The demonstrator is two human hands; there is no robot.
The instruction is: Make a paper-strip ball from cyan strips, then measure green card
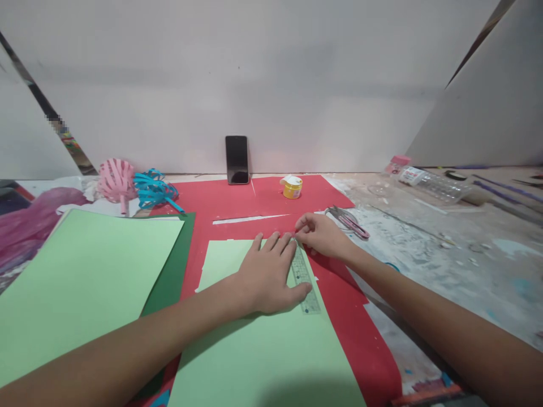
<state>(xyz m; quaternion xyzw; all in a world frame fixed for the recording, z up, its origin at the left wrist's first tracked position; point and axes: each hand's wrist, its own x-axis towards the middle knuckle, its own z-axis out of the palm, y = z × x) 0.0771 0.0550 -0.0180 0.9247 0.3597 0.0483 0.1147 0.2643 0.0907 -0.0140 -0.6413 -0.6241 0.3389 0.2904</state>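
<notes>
My left hand (268,275) lies flat, fingers spread, pressing a clear plastic ruler (304,278) onto a light green paper sheet (263,345). That sheet rests on a large red sheet (271,198). My right hand (323,233) sits at the ruler's far end with fingers pinched together; whatever small thing it may hold is hidden by the fingers.
A second light green sheet (85,277) lies left over a dark green one (176,271). A phone (236,159) leans on the wall, beside a yellow glue pot (292,187). Scissors (348,219), a plastic bottle (424,181), pink (115,180) and blue (153,191) paper crafts.
</notes>
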